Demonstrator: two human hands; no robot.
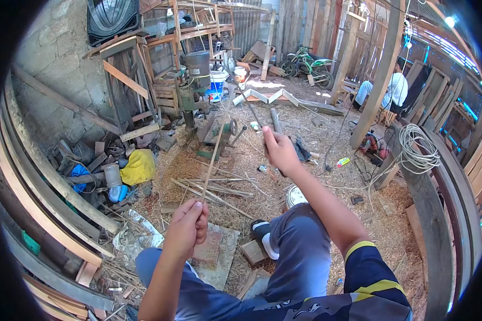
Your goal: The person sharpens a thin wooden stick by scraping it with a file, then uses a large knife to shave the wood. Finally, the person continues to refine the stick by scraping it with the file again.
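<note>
My left hand (190, 227) is closed round the lower end of a thin wooden stick (214, 160), which points up and away from me. My right hand (281, 152) grips a long, thin dark tool (250, 105) that slants up to the left; its handle is mostly hidden by my fingers. The two hands are apart, and the stick and the tool do not touch. Beyond my left hand, loose thin wooden strips (225, 188) lie on the shavings. My knees are below both hands.
A drill press (190, 99) stands ahead. A tin (294, 197) sits by my right knee. Left are a yellow cloth (138, 167) and curved planks (43, 160). At right are a post (377, 80), coiled cable (416, 147) and a seated person (396, 88). A small motorbike (310, 67) stands behind.
</note>
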